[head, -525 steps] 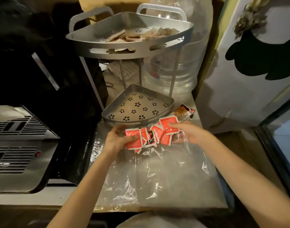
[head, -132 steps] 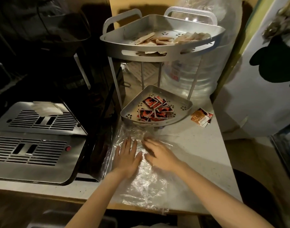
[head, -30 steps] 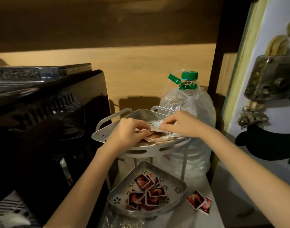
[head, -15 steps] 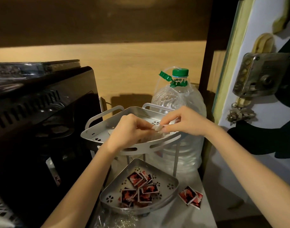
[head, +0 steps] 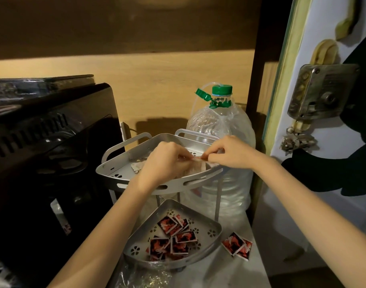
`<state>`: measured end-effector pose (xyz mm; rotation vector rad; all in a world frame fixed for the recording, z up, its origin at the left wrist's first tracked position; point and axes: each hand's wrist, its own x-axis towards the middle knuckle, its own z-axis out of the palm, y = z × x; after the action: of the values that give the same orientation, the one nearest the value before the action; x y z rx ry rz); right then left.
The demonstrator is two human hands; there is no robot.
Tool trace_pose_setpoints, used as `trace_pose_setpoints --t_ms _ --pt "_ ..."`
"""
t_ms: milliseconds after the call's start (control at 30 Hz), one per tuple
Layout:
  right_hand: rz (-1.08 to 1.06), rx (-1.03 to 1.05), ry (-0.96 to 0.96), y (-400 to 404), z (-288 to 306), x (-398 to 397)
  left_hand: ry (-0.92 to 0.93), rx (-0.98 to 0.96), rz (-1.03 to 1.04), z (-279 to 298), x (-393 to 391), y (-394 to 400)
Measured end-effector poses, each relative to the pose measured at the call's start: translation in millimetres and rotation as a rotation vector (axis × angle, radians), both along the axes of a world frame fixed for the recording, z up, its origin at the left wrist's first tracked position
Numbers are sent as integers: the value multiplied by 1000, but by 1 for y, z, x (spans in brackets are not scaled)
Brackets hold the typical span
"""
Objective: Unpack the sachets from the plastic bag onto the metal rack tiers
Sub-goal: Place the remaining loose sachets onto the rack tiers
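Observation:
The metal rack's top tier (head: pixel 115 172) holds pale sachets (head: pixel 137 165). Over it, my left hand (head: pixel 163 163) and my right hand (head: pixel 229 152) both pinch a bunch of pale sachets (head: pixel 197 167) between the fingertips, just above the tier's front rim. The bottom tier (head: pixel 214 244) holds several red sachets (head: pixel 171 238). Two more red sachets (head: pixel 238 246) lie on the counter to its right. The crumpled clear plastic bag (head: pixel 144 277) lies in front of the rack, partly hidden by my left forearm.
A large clear water bottle with a green cap (head: pixel 221 125) stands right behind the rack. A black appliance (head: pixel 49 142) fills the left side. A white door with a metal lock (head: pixel 321 90) is at the right. The white counter (head: pixel 229 271) ends close to the door.
Red sachets went from the bag into the bottom tier. Since then both hands rose to the top tier; in the last second they gathered the pale sachets and lifted them slightly.

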<state>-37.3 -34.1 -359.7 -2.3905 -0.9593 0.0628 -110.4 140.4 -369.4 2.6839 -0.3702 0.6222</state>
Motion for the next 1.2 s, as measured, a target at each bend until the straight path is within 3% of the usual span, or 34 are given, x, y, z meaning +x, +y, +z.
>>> trace_pose_setpoints --t_ms 200,400,533,633,800,1000,1200 --pt "-47 25 37 -3 2 -3 204 0 -11 0 -2 -1" --pt "-111 304 15 -23 1 -15 -7 -48 -49 9 -8 -26" --pt "-186 541 -84 -54 -11 -20 -122 -179 -244 1 -14 -62" --pt "-240 603 -27 -78 -41 -21 -90 -279 -368 -25 -14 -90" --pt "-355 519 138 -103 -133 -25 140 -392 -322 -115 -2 -118" --pt "-483 336 344 -116 -240 -27 507 -316 -172 -226 10 -126" --pt "-539 165 392 -113 -295 -23 560 -185 -137 -277 26 -134"
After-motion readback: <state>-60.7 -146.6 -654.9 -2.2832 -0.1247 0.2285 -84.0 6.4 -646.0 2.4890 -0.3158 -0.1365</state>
